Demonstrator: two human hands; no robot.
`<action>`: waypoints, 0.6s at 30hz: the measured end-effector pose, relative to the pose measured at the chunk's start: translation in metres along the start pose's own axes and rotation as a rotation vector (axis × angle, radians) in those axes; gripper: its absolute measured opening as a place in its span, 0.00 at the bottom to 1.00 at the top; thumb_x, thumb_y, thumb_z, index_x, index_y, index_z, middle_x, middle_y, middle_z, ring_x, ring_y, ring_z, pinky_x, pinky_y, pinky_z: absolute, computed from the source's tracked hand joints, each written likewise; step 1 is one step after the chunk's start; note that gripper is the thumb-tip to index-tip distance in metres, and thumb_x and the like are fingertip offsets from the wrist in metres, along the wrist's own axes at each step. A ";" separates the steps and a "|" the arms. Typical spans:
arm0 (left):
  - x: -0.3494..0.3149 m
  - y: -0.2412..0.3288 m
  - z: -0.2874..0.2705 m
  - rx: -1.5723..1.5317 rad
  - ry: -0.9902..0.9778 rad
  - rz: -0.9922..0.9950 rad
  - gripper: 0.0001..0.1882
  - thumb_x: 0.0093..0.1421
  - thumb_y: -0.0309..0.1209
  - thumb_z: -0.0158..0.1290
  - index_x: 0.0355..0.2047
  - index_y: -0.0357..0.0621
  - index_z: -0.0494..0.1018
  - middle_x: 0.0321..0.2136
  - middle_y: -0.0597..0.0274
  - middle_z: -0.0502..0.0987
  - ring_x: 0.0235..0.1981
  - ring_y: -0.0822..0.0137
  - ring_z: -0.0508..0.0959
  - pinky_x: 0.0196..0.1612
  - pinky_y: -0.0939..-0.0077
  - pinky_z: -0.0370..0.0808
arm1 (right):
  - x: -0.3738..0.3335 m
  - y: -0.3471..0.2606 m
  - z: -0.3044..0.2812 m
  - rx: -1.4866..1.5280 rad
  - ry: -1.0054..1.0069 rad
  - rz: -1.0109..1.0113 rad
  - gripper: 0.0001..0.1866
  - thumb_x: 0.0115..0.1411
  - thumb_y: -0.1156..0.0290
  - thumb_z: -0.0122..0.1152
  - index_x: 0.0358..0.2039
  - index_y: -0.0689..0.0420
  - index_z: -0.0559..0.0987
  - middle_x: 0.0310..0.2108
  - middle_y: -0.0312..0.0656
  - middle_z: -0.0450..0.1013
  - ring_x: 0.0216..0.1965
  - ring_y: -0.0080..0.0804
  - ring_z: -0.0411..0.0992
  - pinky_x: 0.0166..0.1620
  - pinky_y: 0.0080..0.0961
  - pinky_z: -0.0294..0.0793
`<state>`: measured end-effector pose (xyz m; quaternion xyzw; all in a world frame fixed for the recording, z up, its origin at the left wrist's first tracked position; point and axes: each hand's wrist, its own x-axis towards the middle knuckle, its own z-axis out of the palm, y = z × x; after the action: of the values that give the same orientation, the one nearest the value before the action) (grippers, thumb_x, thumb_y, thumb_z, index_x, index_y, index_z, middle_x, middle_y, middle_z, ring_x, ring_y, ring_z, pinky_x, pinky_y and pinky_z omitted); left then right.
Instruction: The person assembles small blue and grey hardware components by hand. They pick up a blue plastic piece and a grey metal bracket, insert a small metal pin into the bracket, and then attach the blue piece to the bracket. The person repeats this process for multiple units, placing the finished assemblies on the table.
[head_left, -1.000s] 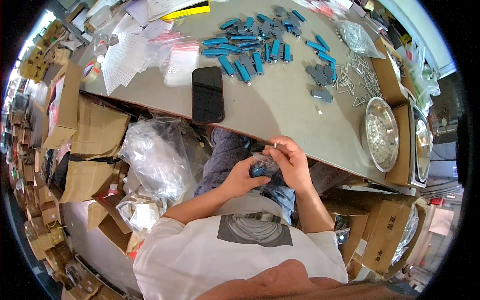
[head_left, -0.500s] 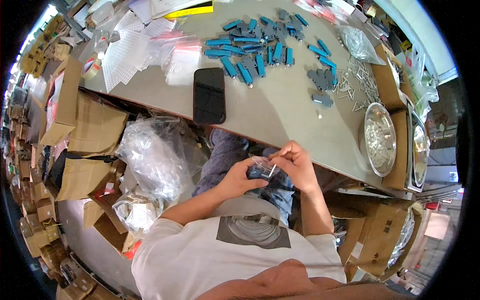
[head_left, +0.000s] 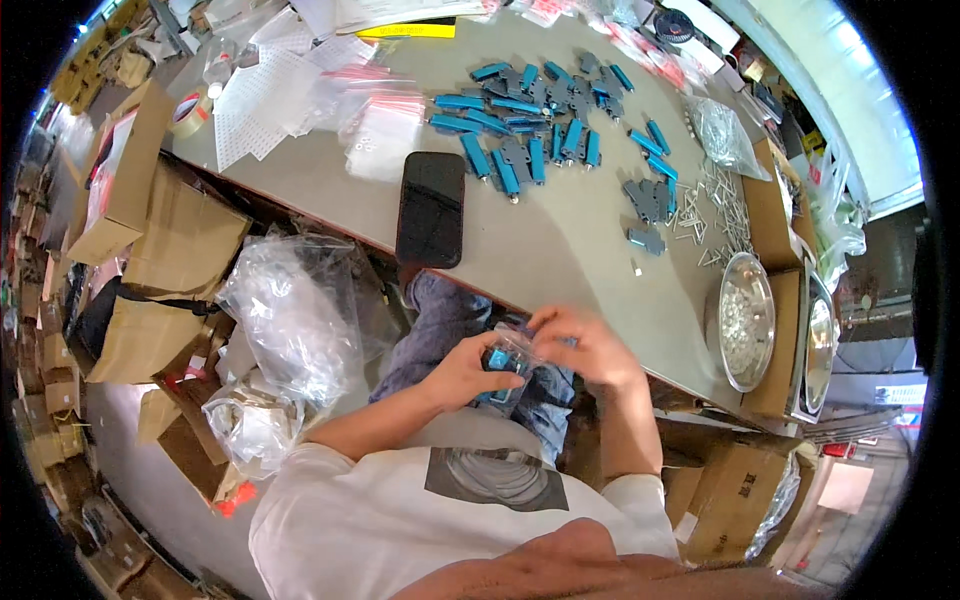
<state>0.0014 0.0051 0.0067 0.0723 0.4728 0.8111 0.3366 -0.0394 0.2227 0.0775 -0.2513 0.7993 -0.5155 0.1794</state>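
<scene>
My left hand (head_left: 462, 376) is closed around a small clear plastic bag (head_left: 516, 350), held over my lap by the table's front edge. Blue and dark grey parts (head_left: 497, 360) show through the film, partly covered by my fingers. Beside the bag's upper right edge is my right hand (head_left: 590, 348), its fingers bent and smeared by motion. Whether it pinches the film cannot be made out. On the table beyond lies a spread pile of blue and grey parts (head_left: 535, 120), with a smaller group (head_left: 648, 200) to its right.
A black phone (head_left: 431, 210) lies near the table's front edge. Zip bags (head_left: 385, 135), perforated white sheets (head_left: 265, 110) and tape (head_left: 190, 113) are at left. Bent metal pins (head_left: 722, 215) and a steel bowl (head_left: 745, 322) of small white pieces stand right. Cartons (head_left: 175, 290) flank me.
The white stick seen by my right fingers is no longer visible. My right hand has shifted slightly and is blurred; more blue shows in the bag. The whole view has shifted a little.
</scene>
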 end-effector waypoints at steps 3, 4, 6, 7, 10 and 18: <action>0.000 0.010 -0.003 0.100 -0.014 0.067 0.27 0.52 0.24 0.64 0.52 0.36 0.69 0.48 0.60 0.75 0.50 0.71 0.72 0.55 0.72 0.67 | 0.047 0.028 -0.028 -0.254 0.308 0.213 0.08 0.57 0.71 0.62 0.36 0.59 0.80 0.33 0.45 0.75 0.37 0.35 0.74 0.40 0.30 0.71; 0.000 0.009 -0.004 0.128 -0.014 0.079 0.28 0.52 0.25 0.64 0.53 0.36 0.68 0.48 0.59 0.75 0.51 0.70 0.71 0.56 0.71 0.67 | 0.067 0.039 -0.037 -0.404 0.481 0.114 0.08 0.58 0.70 0.61 0.36 0.58 0.80 0.33 0.46 0.75 0.36 0.37 0.75 0.38 0.31 0.72; -0.002 0.005 -0.008 0.189 -0.003 0.102 0.29 0.52 0.25 0.64 0.54 0.35 0.67 0.50 0.59 0.74 0.52 0.69 0.70 0.58 0.70 0.65 | 0.108 0.070 -0.053 -0.702 0.711 0.089 0.08 0.56 0.70 0.59 0.37 0.55 0.80 0.32 0.48 0.76 0.33 0.47 0.76 0.35 0.38 0.75; -0.004 0.006 -0.010 0.214 0.010 0.103 0.29 0.52 0.25 0.64 0.54 0.35 0.68 0.50 0.59 0.74 0.52 0.69 0.70 0.58 0.70 0.65 | 0.124 0.073 -0.057 -0.792 0.744 0.093 0.08 0.56 0.70 0.59 0.37 0.54 0.79 0.32 0.48 0.76 0.33 0.48 0.76 0.35 0.40 0.75; -0.010 0.009 -0.013 0.205 0.036 0.096 0.29 0.51 0.25 0.64 0.54 0.35 0.68 0.51 0.58 0.73 0.52 0.68 0.70 0.58 0.70 0.64 | 0.155 0.080 -0.065 -1.014 0.800 0.140 0.07 0.56 0.69 0.59 0.36 0.51 0.78 0.32 0.47 0.76 0.33 0.51 0.76 0.35 0.42 0.77; -0.011 0.009 -0.021 0.173 0.090 0.140 0.25 0.53 0.24 0.62 0.52 0.37 0.69 0.45 0.62 0.75 0.46 0.72 0.73 0.51 0.74 0.70 | 0.145 0.091 -0.069 -1.111 0.728 0.221 0.05 0.52 0.71 0.58 0.30 0.54 0.76 0.31 0.45 0.75 0.33 0.50 0.76 0.36 0.43 0.77</action>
<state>-0.0041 -0.0199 0.0048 0.0971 0.5494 0.7913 0.2501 -0.2135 0.2194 0.0183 -0.0331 0.9763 -0.0580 -0.2057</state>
